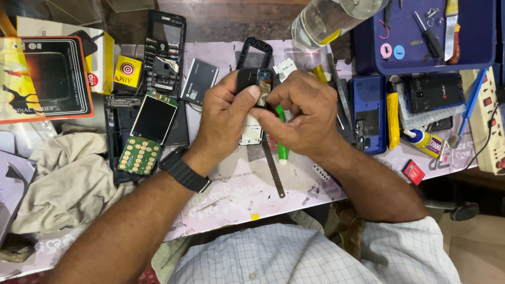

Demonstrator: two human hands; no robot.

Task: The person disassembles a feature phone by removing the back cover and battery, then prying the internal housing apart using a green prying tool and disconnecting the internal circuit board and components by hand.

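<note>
Both my hands hold a small black phone body [251, 79] above the middle of the work mat [236, 194]. My left hand [223, 113] grips its left side, thumb on the front. My right hand [300, 113] pinches a small tan piece [264, 90] against the phone's right side. A black strap watch [184, 171] sits on my left wrist. Under my hands lie a white part [250, 134], a green-handled tool [282, 150] and a thin metal strip [272, 171].
A phone circuit board with screen and green keypad [147, 134] lies left, by a black phone frame [165, 50] and a battery [199, 80]. A blue phone shell [368, 113], glue tube [427, 142], blue tool tray [426, 37], power strip [489, 126] and plastic bottle [326, 18] are right. A cloth [68, 179] lies left.
</note>
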